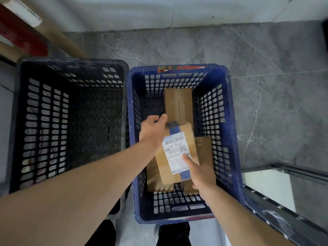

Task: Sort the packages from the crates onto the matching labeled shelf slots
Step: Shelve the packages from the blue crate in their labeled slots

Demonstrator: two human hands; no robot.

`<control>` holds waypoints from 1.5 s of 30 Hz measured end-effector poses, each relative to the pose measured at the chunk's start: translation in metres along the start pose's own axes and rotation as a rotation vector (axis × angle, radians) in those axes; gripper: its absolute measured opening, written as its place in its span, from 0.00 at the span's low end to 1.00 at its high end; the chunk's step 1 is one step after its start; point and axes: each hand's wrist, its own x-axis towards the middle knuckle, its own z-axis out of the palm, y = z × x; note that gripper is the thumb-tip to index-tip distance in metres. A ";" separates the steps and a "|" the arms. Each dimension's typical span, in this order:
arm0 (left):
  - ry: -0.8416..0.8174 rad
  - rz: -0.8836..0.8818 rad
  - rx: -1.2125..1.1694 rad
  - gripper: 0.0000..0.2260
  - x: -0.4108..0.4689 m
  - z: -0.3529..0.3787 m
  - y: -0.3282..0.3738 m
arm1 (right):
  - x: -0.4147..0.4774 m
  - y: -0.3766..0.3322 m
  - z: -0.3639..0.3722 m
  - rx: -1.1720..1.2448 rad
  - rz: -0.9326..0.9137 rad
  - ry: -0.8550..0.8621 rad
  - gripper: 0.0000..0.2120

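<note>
A cardboard package [184, 137] with a white shipping label and blue tape is held over the blue crate [230, 132]. My left hand [153, 129] grips its far left corner, fingers curled over the edge. My right hand [200, 172] holds its near end, thumb pressed on the label. Below it in the blue crate lie a long cardboard box [178, 102] at the far end and other brown cardboard packages [205, 150] partly hidden under the held one.
A black crate [17, 121] stands to the left of the blue one, with nothing seen inside. Both sit on a grey marble floor. A dark metal shelf frame [284, 206] runs along the lower right. Cardboard tubes lean at the upper left.
</note>
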 end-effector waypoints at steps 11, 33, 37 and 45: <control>-0.187 -0.295 -0.156 0.48 0.010 0.010 -0.053 | -0.003 -0.009 0.012 0.035 -0.125 -0.106 0.19; -0.309 -0.039 -0.083 0.30 -0.139 -0.077 0.132 | -0.176 -0.117 -0.074 0.348 -0.362 -0.001 0.30; -0.367 0.045 -0.074 0.31 -0.188 -0.102 0.181 | -0.239 -0.136 -0.103 0.379 -0.449 0.086 0.29; -0.430 0.236 -0.057 0.28 -0.316 -0.144 0.283 | -0.370 -0.167 -0.171 0.443 -0.624 0.228 0.35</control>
